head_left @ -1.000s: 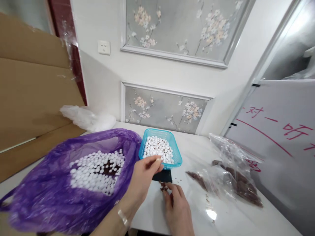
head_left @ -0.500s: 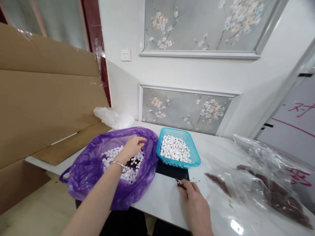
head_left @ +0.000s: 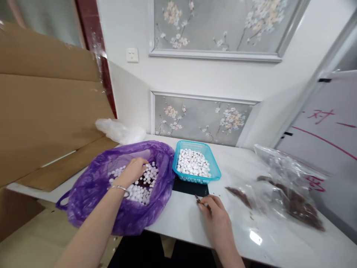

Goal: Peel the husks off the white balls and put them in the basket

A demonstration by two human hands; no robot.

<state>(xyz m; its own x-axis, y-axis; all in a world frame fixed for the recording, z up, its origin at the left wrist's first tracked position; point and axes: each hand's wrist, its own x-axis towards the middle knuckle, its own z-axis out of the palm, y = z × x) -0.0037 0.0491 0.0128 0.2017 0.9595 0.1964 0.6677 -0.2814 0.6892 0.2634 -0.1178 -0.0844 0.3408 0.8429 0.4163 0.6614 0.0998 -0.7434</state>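
Observation:
My left hand [head_left: 135,169] is inside a purple plastic bag [head_left: 86,193], low over small white balls [head_left: 139,194]. Its fingers are curled inward, and what they hold, if anything, is hidden. Dark brown bits [head_left: 143,182] lie among the balls. Over the table, just in front of a black flat object [head_left: 189,187], my right hand [head_left: 217,219] is closed on a pinch of small brown flakes [head_left: 198,200], which stick out past the fingertips. A blue plastic basket [head_left: 215,167] full of white balls with brown specks stands partly on the black object.
Clear plastic bags with brown material [head_left: 301,204] lie at the right of the white table [head_left: 173,219], with a few crumbs nearby. A crumpled white plastic bag [head_left: 121,131] sits behind the purple one. Cardboard [head_left: 47,115] stands at left, and a whiteboard [head_left: 329,137] at right.
My left hand has lowered toward the white balls in the purple bag. My right hand keeps its pinch of brown flakes by the black object. The whole view has shifted slightly.

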